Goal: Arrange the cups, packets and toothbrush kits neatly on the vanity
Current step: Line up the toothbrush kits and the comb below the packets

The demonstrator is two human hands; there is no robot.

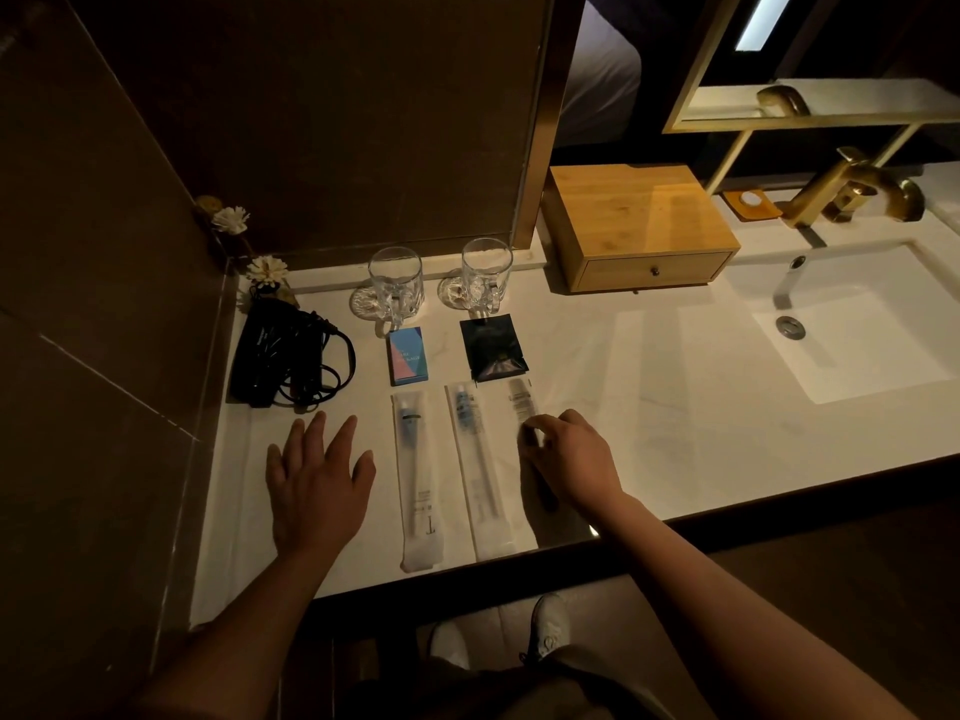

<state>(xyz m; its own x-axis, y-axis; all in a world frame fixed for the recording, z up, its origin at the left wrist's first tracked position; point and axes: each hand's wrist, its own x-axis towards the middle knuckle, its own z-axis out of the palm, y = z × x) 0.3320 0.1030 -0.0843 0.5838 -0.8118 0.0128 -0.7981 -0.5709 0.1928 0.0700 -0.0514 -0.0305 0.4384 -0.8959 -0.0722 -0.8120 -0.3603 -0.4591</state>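
Lining white vanity, dark tiled wall, sink

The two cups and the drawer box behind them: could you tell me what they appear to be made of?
The two cups look like clear glass: transparent, with bright glints and moulded handles. The drawer box looks like light wood, possibly bamboo, smooth finish: pale golden grain, soft sheen on top, small dark knob.

Two cups are standing at the back of the counter, upper centre of the frame. Below them two packets are lying, and lower still three toothbrush kits side by side.
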